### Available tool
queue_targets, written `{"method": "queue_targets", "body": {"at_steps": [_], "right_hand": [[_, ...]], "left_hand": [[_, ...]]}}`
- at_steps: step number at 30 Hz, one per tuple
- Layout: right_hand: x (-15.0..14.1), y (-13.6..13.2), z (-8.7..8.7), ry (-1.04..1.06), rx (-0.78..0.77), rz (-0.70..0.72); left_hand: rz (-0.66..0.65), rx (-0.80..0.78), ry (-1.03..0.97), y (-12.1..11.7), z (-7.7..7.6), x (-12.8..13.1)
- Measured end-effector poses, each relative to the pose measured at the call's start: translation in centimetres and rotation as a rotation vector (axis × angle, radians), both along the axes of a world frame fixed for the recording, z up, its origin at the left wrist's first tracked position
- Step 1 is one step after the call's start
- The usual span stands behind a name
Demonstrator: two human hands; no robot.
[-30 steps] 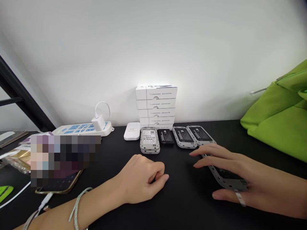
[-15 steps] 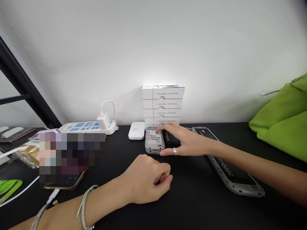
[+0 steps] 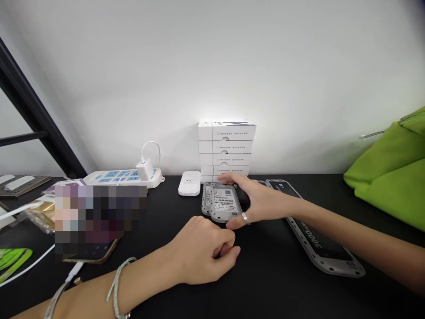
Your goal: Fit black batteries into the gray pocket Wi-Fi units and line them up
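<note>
An open-backed device (image 3: 223,204), its bay unfilled, is being grasped by the right hand (image 3: 260,199), overlapping a second device (image 3: 206,199) on the bench (image 3: 212,303); at right, a battery (image 3: 327,249) is already being housed in a silver shell (image 3: 343,267). The left hand (image 3: 201,250) is being rested, loosely clenched.

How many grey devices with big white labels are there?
2: the front device, held by the right hand, and another device, partly covered, at its left. Others may be hidden.

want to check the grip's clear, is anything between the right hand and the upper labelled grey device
A black battery shows between the palm of the right hand and the upper grey device. Nothing visible blocks the thumb at its near edge or the fingers by its far edge.
</note>
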State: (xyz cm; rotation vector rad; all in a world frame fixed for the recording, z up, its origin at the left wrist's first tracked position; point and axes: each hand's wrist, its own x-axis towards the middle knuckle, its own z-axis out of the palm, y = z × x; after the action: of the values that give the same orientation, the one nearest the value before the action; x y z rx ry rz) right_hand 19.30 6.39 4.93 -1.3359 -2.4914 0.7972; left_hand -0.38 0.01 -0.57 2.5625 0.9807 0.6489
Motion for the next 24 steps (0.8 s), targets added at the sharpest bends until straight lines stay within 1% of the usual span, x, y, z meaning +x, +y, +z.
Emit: {"method": "queue_targets", "body": {"at_steps": [4,9,12,19,21,24], "right_hand": [[2.3,-2.4,0.2,-0.007,0.005,-0.082],[5.0,-5.7,-1.4,0.000,0.052,-0.095],[5.3,-6.7,-2.2,-0.001,0.002,-0.077],[4.9,-6.8,-2.6,0.002,-0.079,-0.037],[4.9,-6.5,-2.4,0.013,-0.050,-0.020],[4.8,-5.5,-1.7,0.040,0.069,-0.027]], "left_hand": [[0.013,-0.032,0.023,-0.1,0.1,0.1],[0.000,-0.042,0.027,-0.2,0.3,0.1],[-0.005,-0.050,0.016,-0.2,0.4,0.1],[0.004,-0.048,0.011,-0.2,0.3,0.3],[0.006,-0.040,0.021,-0.2,0.3,0.3],[-0.005,-0.035,0.028,-0.2,0.4,0.3]]}}
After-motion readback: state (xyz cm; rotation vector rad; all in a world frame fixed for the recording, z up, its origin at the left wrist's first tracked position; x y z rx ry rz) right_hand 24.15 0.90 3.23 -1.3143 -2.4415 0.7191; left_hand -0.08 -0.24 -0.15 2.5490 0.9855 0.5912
